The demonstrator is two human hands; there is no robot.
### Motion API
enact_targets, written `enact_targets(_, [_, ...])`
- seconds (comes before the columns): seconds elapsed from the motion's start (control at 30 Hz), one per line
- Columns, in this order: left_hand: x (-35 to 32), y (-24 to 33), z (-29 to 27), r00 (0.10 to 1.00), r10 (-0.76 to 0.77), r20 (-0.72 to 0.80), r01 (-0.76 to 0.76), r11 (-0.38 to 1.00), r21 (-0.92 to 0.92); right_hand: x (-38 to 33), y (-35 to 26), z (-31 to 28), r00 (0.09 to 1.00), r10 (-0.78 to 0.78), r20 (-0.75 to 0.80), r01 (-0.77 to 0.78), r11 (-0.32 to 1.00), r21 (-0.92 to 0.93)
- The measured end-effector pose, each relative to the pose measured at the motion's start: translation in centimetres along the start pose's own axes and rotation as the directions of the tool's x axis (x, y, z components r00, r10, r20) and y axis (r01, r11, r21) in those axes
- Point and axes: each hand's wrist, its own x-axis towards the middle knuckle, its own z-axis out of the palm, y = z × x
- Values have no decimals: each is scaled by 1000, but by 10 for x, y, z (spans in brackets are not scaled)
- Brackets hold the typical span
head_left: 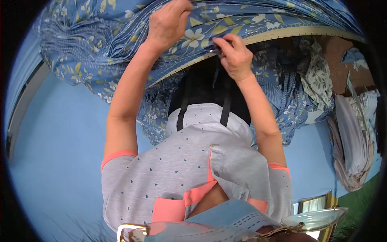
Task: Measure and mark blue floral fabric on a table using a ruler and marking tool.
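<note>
A large stack of blue floral fabric point(193, 38) with white flowers and yellow-green leaves lies in folds along the table edge. My left hand point(168, 24) is over these folds, its fingers curled closed; what is between the fingertips, if anything, is hidden. Lower and to the right, my right hand point(237, 56) is closed on a small shiny metal tool point(215, 51), mostly covered by the fingers, so its exact kind is unclear. This hand is just in front of the fabric's near edge, by the table's pale yellow marked strip point(282, 33).
More blue floral fabric point(278, 92) hangs in a heap below the table edge. To the right are a leaf-patterned cloth point(316, 74) and a bundle of grey and pale cloth point(354, 137). A black apron point(197, 90) covers my lap. Blue floor point(60, 161) spreads at left.
</note>
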Motion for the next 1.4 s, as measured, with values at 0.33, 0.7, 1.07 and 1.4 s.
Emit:
enact_targets(0.33, [-4,15,-21,959,-70,275,92,994,-66,3,-16,9,975,-116,-190,118,993,0])
enact_targets(0.7, [-20,37,-25,917,5,398,-59,991,123,23,-28,13,936,-47,-349,98,987,130])
enact_targets(1.07, [-13,8,-22,940,-289,181,311,945,-105,7,17,-5,581,674,-456,-396,724,565])
enact_targets(1.4, [-10,-8,-22,931,-264,250,306,940,-147,28,16,-2,345,874,-342,-481,478,735])
